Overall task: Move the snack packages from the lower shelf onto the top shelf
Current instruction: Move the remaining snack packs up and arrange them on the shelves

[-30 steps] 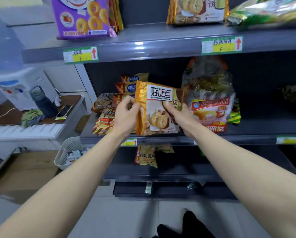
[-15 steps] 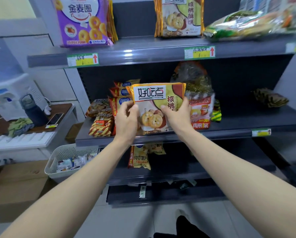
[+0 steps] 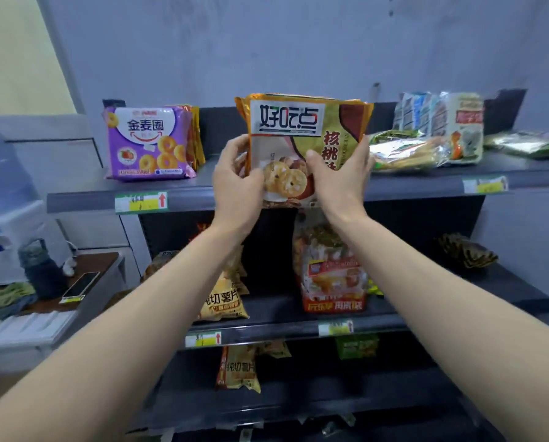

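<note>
A gold walnut-cookie package (image 3: 302, 135) stands upright at the front of the top shelf (image 3: 85, 199), its lower edge over the shelf lip. My left hand (image 3: 236, 180) grips its left side and my right hand (image 3: 340, 173) grips its right side. A purple ring-biscuit package (image 3: 147, 143) stands on the top shelf to the left. On the lower shelf (image 3: 458, 309) sit a red-banded snack bag (image 3: 333, 282), yellow chip bags (image 3: 222, 301) and a dark patterned bag (image 3: 466, 250); my forearms hide part of them.
Clear-wrapped and white packages (image 3: 432, 138) lie on the top shelf to the right. More chip bags (image 3: 236, 368) sit on a lower tier. At the left stand a water dispenser (image 3: 4, 199), a dark bottle (image 3: 39, 269) and a phone (image 3: 80, 285) on a small table.
Both hands lifted the cookie package from in front of the lower shelf up to the top shelf level. The camera tilted upward with it.
</note>
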